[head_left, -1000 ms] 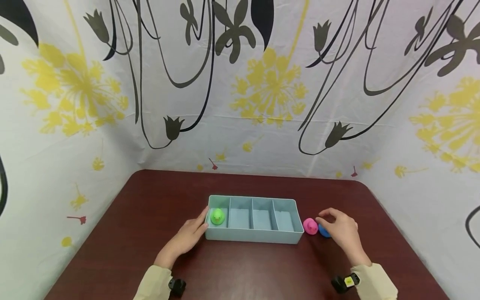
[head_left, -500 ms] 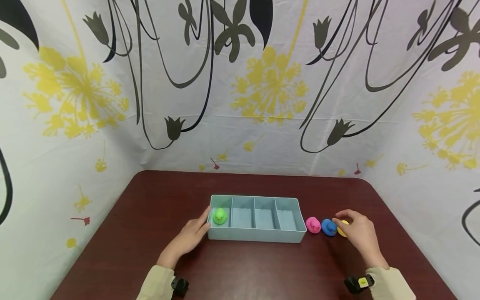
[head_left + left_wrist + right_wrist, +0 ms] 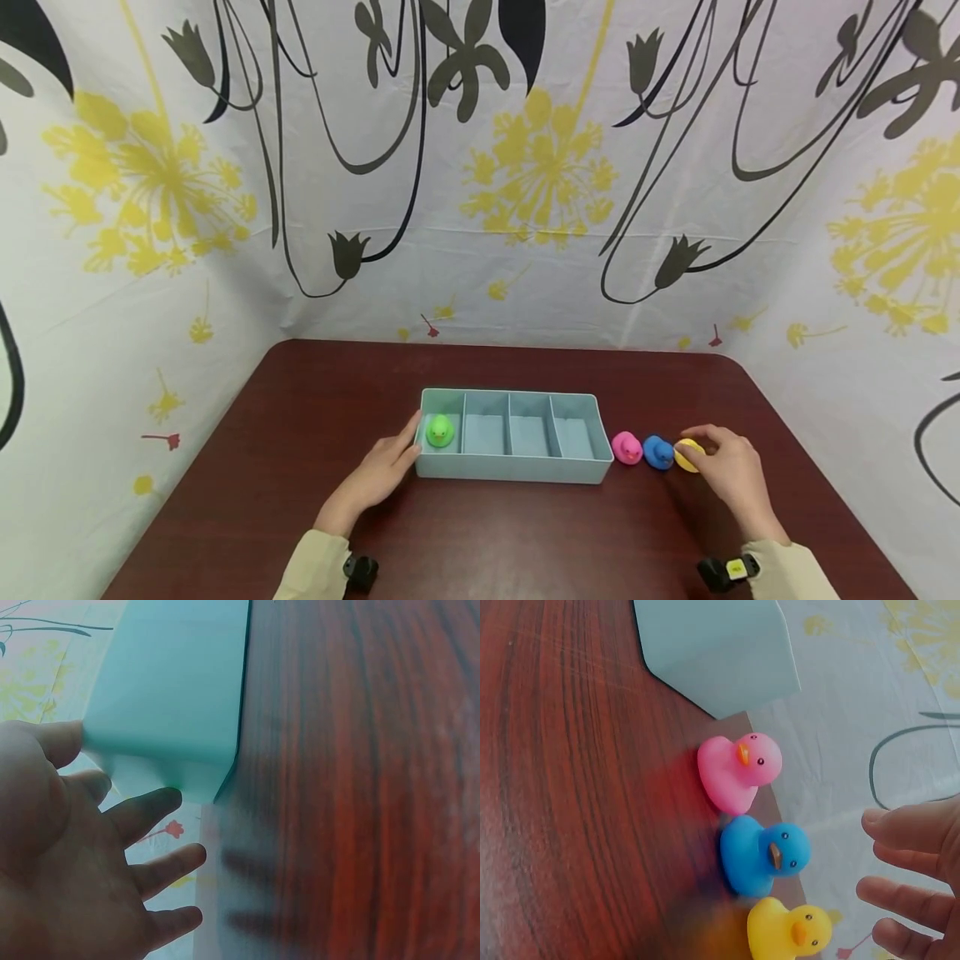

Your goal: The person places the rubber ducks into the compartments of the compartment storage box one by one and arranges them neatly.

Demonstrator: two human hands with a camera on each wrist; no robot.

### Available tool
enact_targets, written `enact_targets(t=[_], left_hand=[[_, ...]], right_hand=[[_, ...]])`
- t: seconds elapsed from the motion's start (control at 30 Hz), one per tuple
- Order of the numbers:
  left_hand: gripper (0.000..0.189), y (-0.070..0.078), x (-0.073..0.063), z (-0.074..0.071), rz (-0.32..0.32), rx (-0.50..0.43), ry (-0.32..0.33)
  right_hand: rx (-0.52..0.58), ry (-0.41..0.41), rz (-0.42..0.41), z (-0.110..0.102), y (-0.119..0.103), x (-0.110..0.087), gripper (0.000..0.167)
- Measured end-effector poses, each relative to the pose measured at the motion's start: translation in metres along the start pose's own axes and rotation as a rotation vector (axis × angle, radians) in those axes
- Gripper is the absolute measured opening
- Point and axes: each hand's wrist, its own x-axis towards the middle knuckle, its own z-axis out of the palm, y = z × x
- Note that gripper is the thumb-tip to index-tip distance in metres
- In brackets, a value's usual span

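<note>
A pale blue-green box (image 3: pixel 513 469) with several compartments sits on the table, and a green rubber duck (image 3: pixel 439 431) is in its leftmost compartment. My left hand (image 3: pixel 378 471) touches the box's left end with thumb and fingertips, the other fingers spread and straight, as the left wrist view shows. Right of the box stand a pink rubber duck (image 3: pixel 731 772), a blue rubber duck (image 3: pixel 757 859) and a yellow rubber duck (image 3: pixel 784 930) in a row. My right hand (image 3: pixel 727 467) hovers at the yellow duck, its relaxed fingers apart from it in the right wrist view.
The dark red wooden table (image 3: pixel 510 542) has rounded far corners. Behind it hangs a white cloth (image 3: pixel 450 208) printed with yellow and grey flowers. Each wrist wears a small black camera (image 3: pixel 362 572).
My right hand has moved right, from above the blue duck to the yellow duck, uncovering the blue one. My left hand stays at the box's end.
</note>
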Motion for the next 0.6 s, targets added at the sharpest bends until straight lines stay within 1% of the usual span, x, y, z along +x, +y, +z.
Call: enact_targets(t=[0.13, 0.33, 0.43, 0.6], left_hand=[[0.058, -0.001, -0.001, 0.000, -0.001, 0.000, 0.000], [0.058, -0.003, 0.000, 0.000, 0.009, 0.005, -0.005], [0.058, -0.003, 0.000, 0.001, 0.013, 0.000, -0.006], [0.058, -0.002, 0.000, 0.001, 0.008, -0.002, -0.007]], right_hand=[[0.016, -0.023, -0.006, 0.002, 0.008, -0.001, 0.033], [0.060, -0.047, -0.061, 0.008, 0.022, -0.003, 0.045], [0.101, -0.075, -0.043, 0.010, 0.029, -0.003, 0.050], [0.174, -0.097, -0.004, 0.009, 0.041, -0.003, 0.054]])
